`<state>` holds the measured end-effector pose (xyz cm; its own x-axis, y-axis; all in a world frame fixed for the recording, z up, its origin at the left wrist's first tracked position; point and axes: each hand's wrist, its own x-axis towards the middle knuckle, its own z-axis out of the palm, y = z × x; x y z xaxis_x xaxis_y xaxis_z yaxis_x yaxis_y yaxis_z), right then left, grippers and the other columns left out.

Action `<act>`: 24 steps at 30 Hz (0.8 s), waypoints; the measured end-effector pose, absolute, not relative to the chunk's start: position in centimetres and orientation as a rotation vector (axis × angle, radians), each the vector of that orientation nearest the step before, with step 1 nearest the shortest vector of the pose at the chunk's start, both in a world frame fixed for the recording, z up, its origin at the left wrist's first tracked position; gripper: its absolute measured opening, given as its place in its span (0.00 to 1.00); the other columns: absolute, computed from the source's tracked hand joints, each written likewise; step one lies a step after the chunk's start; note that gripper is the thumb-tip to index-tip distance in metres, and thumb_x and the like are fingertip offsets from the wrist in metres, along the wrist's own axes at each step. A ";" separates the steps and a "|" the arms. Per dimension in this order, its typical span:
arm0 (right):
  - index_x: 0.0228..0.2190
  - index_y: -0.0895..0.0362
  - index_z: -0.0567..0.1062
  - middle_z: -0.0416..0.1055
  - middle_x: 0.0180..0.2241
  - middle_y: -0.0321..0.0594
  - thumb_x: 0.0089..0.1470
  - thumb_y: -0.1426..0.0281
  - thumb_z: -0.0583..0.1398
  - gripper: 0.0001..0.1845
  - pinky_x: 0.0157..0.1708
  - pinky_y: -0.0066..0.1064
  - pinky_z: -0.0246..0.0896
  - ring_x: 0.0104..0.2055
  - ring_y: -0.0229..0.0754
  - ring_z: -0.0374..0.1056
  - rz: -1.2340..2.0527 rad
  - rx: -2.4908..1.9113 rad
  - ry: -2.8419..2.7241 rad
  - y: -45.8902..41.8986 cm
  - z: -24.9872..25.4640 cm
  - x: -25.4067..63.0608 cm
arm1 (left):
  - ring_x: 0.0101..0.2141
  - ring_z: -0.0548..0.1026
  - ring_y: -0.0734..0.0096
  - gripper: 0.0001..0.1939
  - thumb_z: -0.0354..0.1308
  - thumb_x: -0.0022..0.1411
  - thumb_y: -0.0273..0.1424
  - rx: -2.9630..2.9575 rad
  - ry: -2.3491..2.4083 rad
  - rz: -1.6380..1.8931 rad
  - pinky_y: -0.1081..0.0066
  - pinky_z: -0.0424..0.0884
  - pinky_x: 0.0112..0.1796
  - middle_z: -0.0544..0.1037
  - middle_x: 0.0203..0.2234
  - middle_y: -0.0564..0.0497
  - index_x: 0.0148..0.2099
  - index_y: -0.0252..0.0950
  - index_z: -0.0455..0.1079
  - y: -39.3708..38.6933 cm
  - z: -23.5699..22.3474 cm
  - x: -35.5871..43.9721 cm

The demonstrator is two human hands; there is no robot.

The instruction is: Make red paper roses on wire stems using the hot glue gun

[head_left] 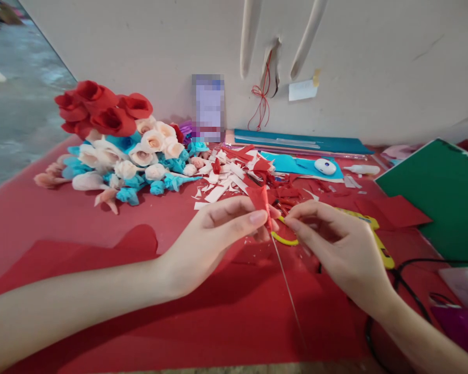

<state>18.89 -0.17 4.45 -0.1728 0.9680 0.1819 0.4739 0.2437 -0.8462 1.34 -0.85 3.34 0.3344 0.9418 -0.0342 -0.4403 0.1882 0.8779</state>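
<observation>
My left hand (230, 223) pinches a red crepe paper flower (262, 202), rolled narrow around a thin wire stem (286, 278). The stem slants down toward the table's front edge. Close on the right, my right hand (335, 239) has thumb and forefinger pressed together. Whatever lies between those fingertips is too small to make out. Behind and between the hands shows a yellow loop handle (284, 240), apparently of scissors, partly hidden by my fingers. Red paper sheets (187, 322) lie beneath both hands.
Red, cream and blue paper flowers (113, 150) are heaped at the left. Paper scraps (228, 179) litter the middle. A phone (209, 106) leans on the wall. At the right are a yellow glue gun (382, 244), a black cable (413, 298) and a green board (440, 202).
</observation>
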 end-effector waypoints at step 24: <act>0.18 0.58 0.57 0.51 0.16 0.30 0.54 0.71 0.50 0.14 0.18 0.25 0.40 0.19 0.30 0.47 0.790 -1.421 -2.054 3.0 2.8 21.4 | 0.17 0.56 0.81 0.15 0.41 0.60 0.26 0.855 0.638 1.351 0.80 0.55 0.16 0.57 0.17 0.54 0.27 0.32 0.66 0.2 7.7 -0.4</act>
<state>21.44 3.05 2.77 -0.3177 0.9443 0.0852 0.6439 0.2809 -0.7117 -0.42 0.20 7.65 0.1335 0.9877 0.0816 -0.5645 0.0081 0.8254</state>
